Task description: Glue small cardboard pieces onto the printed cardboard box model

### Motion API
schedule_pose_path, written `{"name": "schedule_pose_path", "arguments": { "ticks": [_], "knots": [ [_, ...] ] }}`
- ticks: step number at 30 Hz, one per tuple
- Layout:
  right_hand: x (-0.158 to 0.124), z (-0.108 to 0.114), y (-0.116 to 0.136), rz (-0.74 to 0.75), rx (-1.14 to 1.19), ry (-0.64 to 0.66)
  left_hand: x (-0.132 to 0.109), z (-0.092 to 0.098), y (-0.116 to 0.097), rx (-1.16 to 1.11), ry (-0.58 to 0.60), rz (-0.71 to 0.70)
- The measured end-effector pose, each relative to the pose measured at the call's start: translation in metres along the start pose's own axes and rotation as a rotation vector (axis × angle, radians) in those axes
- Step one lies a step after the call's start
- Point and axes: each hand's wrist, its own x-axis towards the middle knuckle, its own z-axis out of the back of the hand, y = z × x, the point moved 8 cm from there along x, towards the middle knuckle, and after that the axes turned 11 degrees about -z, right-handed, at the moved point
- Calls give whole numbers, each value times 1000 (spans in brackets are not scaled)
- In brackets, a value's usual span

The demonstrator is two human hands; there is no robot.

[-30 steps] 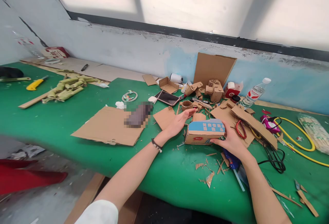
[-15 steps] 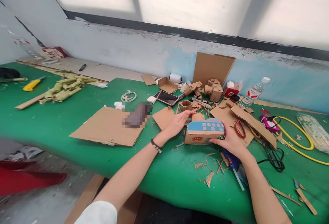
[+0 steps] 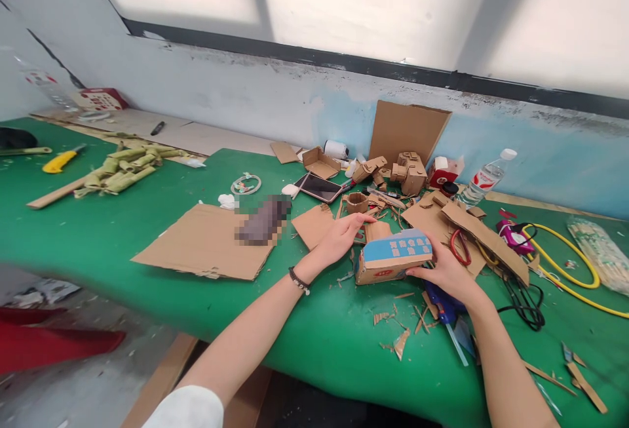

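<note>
A small cardboard box [image 3: 393,261] with a blue printed panel and white lettering is tilted above the green tabletop. My right hand [image 3: 445,271] is closed round its right end, thumb on the near side. Behind its left part stands a curved brown cardboard piece [image 3: 377,231]. My left hand [image 3: 344,234] has its fingers bent over that piece's upper left edge; its thumb is mostly hidden. Whether the piece is fixed to the box I cannot tell. A blue glue gun [image 3: 442,303] with a clear stick lies below my right hand.
Cardboard scraps [image 3: 400,343] lie in front of the box. Left are a flat cardboard sheet [image 3: 196,244] and a pixelated dark object [image 3: 263,220]. Behind stand a cardboard ring [image 3: 356,202], a phone [image 3: 318,187] and a water bottle [image 3: 484,182]. Red-handled pliers [image 3: 460,248] and cables lie right.
The box has shifted slightly towards me and to the right. It has tilted, so more of the blue panel faces me. My left hand stays at the curved cardboard piece.
</note>
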Motion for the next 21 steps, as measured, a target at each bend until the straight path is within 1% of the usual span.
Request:
{"name": "schedule_pose_path", "arguments": {
  "ticks": [7, 16, 19, 21],
  "knots": [
    [-1, 0, 3, 7, 1, -8, -1, 0, 2, 0, 5, -6],
    [0, 0, -2, -16, -2, 13, -1, 1, -1, 143, 37, -16],
    [1, 0, -2, -14, -2, 11, -1, 0, -2, 146, 7, -36],
    [1, -1, -3, -15, -4, 13, -1, 2, -3, 102, -49, -59]
  ]
}}
